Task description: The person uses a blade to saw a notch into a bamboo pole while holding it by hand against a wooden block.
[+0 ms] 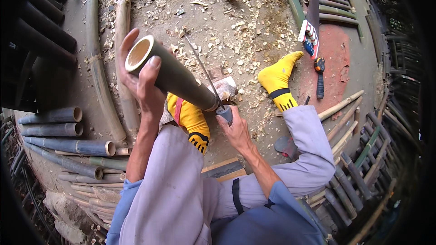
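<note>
Near centre, the right hand [237, 129] is wrapped around the handle of a knife [213, 87], its blade pointing toward eleven o'clock. Alongside, a bamboo tube [184, 78] slants out to ten o'clock, where the left hand [147, 91] grasps its open end. Farther, a yellow sock [278, 75] shows at two o'clock, wood chips [240, 62] toward twelve, and a saw [313, 22] between one and two.

The one view, a fisheye worn on the head, looks steeply down over the wearer's trousers [170, 186], lower middle, to the left hand [149, 93] and right hand [237, 132], close at mid-frame, with floor [77, 88] reaching the upper edge.
</note>
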`<state>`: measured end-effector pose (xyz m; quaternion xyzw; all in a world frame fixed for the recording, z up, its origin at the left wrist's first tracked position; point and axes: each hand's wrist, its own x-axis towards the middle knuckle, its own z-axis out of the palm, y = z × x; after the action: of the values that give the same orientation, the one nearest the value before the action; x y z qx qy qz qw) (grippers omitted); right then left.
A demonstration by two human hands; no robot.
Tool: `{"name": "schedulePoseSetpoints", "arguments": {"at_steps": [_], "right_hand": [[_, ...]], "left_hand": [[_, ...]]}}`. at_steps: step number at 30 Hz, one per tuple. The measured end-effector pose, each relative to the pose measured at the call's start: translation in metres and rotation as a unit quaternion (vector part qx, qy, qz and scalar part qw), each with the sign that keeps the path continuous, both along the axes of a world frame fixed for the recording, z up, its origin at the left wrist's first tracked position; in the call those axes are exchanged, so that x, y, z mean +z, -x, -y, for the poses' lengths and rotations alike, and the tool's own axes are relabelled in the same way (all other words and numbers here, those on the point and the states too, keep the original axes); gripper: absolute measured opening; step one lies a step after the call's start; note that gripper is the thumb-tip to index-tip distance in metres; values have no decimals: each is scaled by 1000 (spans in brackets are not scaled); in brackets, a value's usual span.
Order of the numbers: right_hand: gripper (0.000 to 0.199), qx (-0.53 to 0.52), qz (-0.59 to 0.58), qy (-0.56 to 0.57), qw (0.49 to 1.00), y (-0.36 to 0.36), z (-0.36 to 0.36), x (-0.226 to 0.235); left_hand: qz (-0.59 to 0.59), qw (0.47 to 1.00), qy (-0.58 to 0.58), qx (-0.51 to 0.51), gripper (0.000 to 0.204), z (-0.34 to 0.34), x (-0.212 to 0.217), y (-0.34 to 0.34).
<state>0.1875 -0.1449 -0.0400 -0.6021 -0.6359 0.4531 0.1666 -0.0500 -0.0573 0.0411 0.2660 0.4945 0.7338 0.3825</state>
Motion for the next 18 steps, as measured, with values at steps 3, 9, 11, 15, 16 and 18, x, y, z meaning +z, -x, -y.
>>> {"name": "schedulePoseSetpoints", "arguments": {"at_steps": [3,9,11,15,16,18], "right_hand": [[48,-52,-43,98,993,-2,-13,33],[46,-40,-102,-234,966,8,-15,51],[45,-29,-36,-97,994,8,-9,15],[45,-18,8,78,997,-3,-10,-1],[45,-40,-25,151,987,4,-13,22],[44,-84,-78,121,986,2,-28,48]], "left_hand": [[-41,998,-37,10,56,4,1,-2],[-39,999,-34,10,47,8,-7,4],[-40,997,-62,1,46,9,-10,0],[-82,995,-55,3,46,3,1,-8],[-95,995,-40,5,47,6,1,-6],[-67,996,-58,-6,47,-5,-3,-10]]}}
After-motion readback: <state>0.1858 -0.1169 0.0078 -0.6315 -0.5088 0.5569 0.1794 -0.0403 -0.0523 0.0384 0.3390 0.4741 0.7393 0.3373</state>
